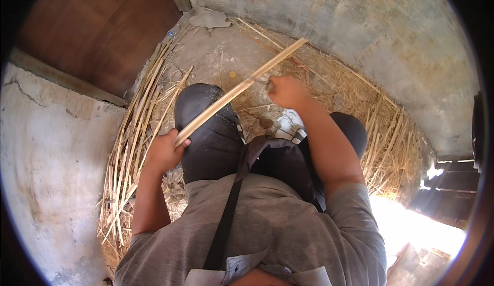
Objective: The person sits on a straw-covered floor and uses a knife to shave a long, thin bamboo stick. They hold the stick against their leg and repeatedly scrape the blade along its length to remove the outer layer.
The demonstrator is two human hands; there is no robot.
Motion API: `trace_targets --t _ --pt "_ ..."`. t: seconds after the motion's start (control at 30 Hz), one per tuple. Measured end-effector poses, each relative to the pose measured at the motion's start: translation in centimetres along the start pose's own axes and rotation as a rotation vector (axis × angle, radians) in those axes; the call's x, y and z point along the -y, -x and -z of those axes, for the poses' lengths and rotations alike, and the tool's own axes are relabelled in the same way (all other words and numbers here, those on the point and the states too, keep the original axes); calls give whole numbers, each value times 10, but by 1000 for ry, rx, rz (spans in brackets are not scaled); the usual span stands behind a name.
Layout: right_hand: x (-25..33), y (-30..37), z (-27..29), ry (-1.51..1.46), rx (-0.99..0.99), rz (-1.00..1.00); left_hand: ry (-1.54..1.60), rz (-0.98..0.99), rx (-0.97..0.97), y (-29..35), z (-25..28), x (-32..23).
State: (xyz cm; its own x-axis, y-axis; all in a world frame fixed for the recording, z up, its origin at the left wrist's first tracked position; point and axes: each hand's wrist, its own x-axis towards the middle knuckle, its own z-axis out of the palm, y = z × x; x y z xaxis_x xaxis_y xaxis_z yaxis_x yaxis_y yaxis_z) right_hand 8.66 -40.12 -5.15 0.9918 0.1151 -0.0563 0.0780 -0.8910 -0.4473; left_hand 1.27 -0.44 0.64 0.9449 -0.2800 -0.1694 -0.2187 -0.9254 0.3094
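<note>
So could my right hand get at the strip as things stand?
Probably yes: your right hand looks close to the strip, nothing visible between them, and your left hand grips its near end. Whether the right holds something is unclear.

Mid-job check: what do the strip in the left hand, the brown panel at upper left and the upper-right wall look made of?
Strip: probably split bamboo, unpainted; it is pale, with a node-like ridge partway along. Brown panel: perhaps plywood, given its flat, streaky brown surface; painted metal isn't ruled out. Wall: likely plaster or concrete, matte, blotchy and stained.
</note>
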Motion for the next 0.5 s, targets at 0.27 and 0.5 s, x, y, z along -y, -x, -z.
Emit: trace_targets --t 0.27,0.5 --pt "-57 -22 -14 -185 -73 -129 101 34 9 4 -5 3" --pt "-14 -7 -24 -71 9 80 115 25 102 -4 2 7"
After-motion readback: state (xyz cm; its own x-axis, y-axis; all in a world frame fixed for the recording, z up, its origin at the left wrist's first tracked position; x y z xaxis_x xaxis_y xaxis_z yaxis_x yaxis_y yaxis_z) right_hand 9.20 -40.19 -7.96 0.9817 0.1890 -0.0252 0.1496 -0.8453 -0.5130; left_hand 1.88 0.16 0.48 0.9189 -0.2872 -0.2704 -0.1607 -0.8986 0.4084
